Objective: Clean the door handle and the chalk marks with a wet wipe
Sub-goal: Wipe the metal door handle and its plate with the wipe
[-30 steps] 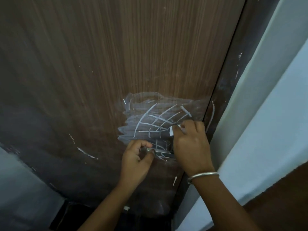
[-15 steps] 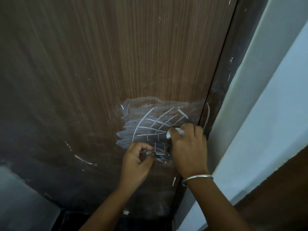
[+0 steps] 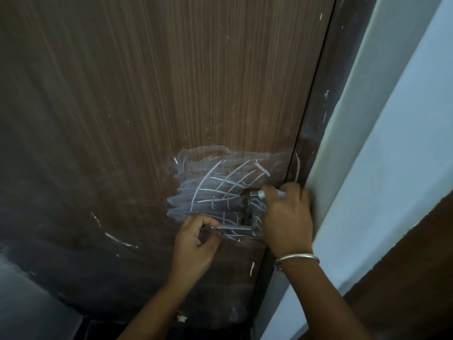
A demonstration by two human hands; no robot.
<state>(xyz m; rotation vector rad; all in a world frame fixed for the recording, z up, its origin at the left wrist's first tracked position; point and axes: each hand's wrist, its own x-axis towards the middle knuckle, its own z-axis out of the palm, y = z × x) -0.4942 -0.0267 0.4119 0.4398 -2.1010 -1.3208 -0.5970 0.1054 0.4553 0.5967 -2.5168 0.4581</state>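
The left hand [image 3: 196, 244], just below the centre of the frame, has its fingers and thumb curled round the free end of the door handle [image 3: 236, 227], a metal lever lying level across the door. The right hand [image 3: 286, 217] sits just to the right of it and covers the lever's other end. Its fingers are bent, and thumb and fingertips pinch a short white stick [image 3: 261, 194] that looks like chalk, its blunt end pointing left. A thin metal bangle [image 3: 296, 257] circles the right wrist.

Between the 2 hands the handle's upright metal plate [image 3: 252, 209] shows, with white scribbles on it. The chalk marks [image 3: 220, 185] spread up and to the left from there: a grid of crossing white lines, lying on a wider, cloudy, smeared patch at the middle of the frame.

The door [image 3: 171, 82] fills the upper and left parts of the frame, brown with fine vertical grain, darker toward the lower left. Stray white strokes lie at lower left [image 3: 120, 240] and below the handle [image 3: 251, 268]. A dark door frame [image 3: 318, 114] runs down the door's right edge, flecked with white and carrying 1 long stroke [image 3: 297, 168]. Right of it stands a pale wall [image 3: 392, 143], and a brown surface [image 3: 404, 278] fills the lower right corner. A small white scrap [image 3: 182, 318] lies near the bottom edge.
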